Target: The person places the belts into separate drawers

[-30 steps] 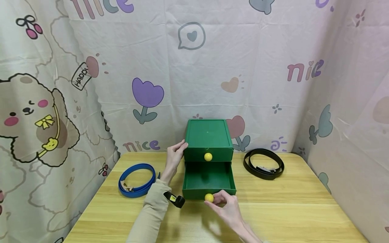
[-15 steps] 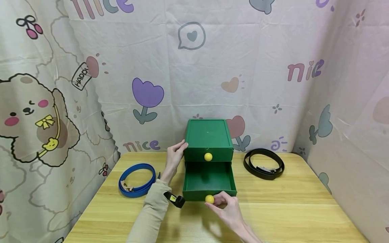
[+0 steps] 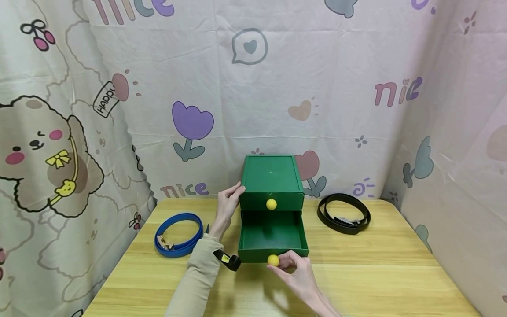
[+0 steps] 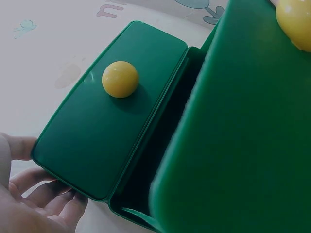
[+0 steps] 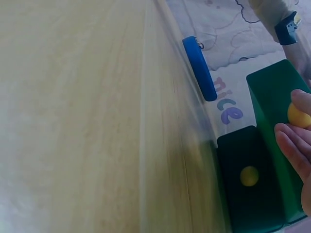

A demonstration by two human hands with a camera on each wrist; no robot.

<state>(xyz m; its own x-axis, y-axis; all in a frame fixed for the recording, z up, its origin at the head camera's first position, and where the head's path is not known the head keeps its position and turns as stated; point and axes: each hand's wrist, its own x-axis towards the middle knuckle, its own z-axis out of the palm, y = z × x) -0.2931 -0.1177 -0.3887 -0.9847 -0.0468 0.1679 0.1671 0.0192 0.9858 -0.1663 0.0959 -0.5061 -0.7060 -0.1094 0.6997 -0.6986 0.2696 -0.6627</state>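
Observation:
A green drawer box [image 3: 273,174] with two drawers and yellow ball knobs stands at the table's middle. Its lower drawer [image 3: 273,233] is pulled well out, with nothing visible inside. The upper drawer [image 4: 87,131] is pushed in. At the box's upper left front corner, my left hand [image 3: 226,207] holds on with thumb and fingers; the left wrist view shows several fingertips [image 4: 73,206] against its side. My right hand [image 3: 297,273] pinches the lower drawer's yellow knob [image 3: 273,260] between thumb and fingers, and the right wrist view shows that hand [image 5: 299,141] partly cut off.
Left of the box lies a coiled blue belt [image 3: 180,252] with a gold-coloured buckle, close to my left forearm. A coiled black belt [image 3: 343,228] with a silvery buckle is on the right. A printed cloth [image 3: 253,88] hangs behind and beside the wooden table [image 3: 376,281].
The lower drawer has come slightly farther toward me, with my right hand on its knob, then stayed put. My left hand has not moved.

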